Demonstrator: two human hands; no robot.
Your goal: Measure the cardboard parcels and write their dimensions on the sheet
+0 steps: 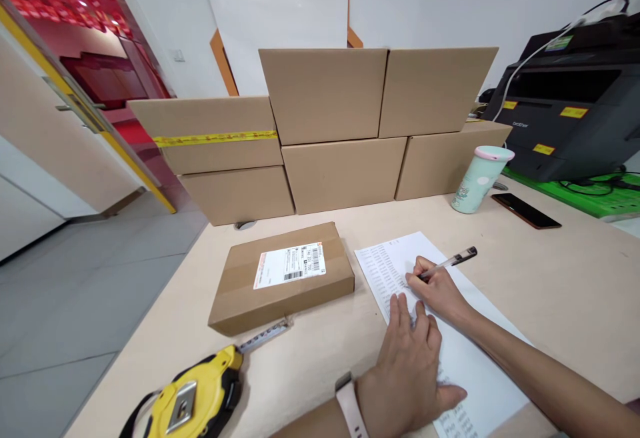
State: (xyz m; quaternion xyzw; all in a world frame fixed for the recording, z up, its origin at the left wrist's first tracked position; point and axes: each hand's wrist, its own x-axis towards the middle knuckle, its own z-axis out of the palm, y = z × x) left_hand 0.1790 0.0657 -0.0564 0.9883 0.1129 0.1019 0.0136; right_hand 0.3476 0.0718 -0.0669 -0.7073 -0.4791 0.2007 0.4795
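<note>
Tape measure [200, 391], blade out, lies near left edge of table [560, 298], labelled box [285, 275] just beyond, narrow gap to paper [480, 358]. Left hand [407, 365] rests on paper, fingers uncurled; right hand [444, 293] pinches pen [454, 261] over it, open room rightward, below phone [526, 211].

The cup [479, 181] is mint green with a pink rim.
</note>
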